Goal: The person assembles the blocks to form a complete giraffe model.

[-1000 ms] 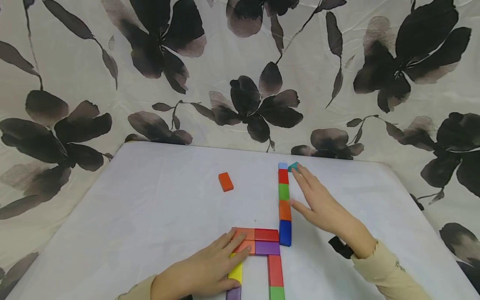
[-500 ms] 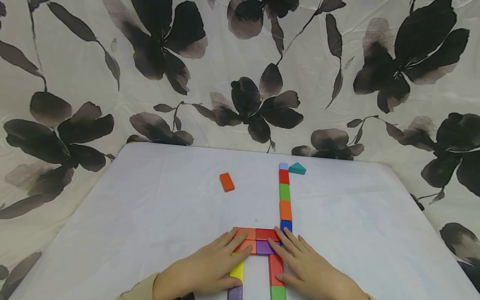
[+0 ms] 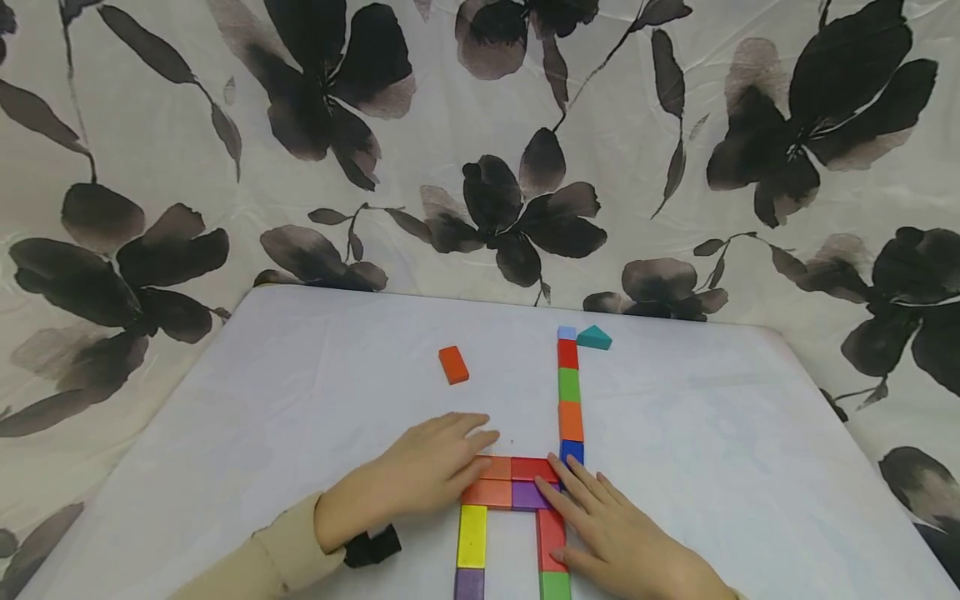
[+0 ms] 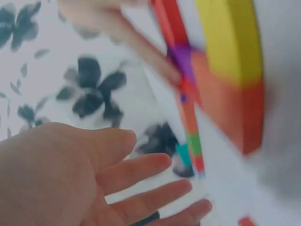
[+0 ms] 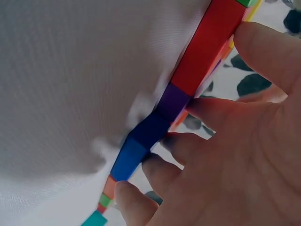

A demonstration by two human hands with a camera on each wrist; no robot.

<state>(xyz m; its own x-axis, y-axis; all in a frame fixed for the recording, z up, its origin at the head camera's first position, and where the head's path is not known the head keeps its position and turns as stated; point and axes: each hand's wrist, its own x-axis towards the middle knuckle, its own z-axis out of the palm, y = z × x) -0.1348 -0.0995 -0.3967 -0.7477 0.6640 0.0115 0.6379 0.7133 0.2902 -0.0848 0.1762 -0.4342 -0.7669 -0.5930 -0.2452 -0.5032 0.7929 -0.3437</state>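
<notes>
My left hand [image 3: 423,458] hovers at the left end of two rows of blocks, its fingers loosely extended and holding nothing. In the left wrist view that palm [image 4: 51,174] faces the camera with the fingers spread. My right hand [image 3: 618,525] lies with straight fingers on the right part of the layout, touching the purple block [image 3: 529,496], the red block [image 3: 534,468] and the blue block [image 3: 572,452]. Its thumb rests by the long red block [image 3: 551,533]. In the right wrist view, the fingertips touch the blue block [image 5: 127,157]. A yellow block [image 3: 472,537] lies below the orange block [image 3: 486,493].
A column of orange [image 3: 571,421], green [image 3: 569,385], red and light blue blocks runs toward the far edge. A teal triangular block [image 3: 595,337] lies beside its far end. One orange block [image 3: 453,365] lies apart on the white table [image 3: 300,392].
My right hand came back from the teal triangular block onto the near blocks. After that, my left hand lifted off the yellow and orange blocks and moved forward.
</notes>
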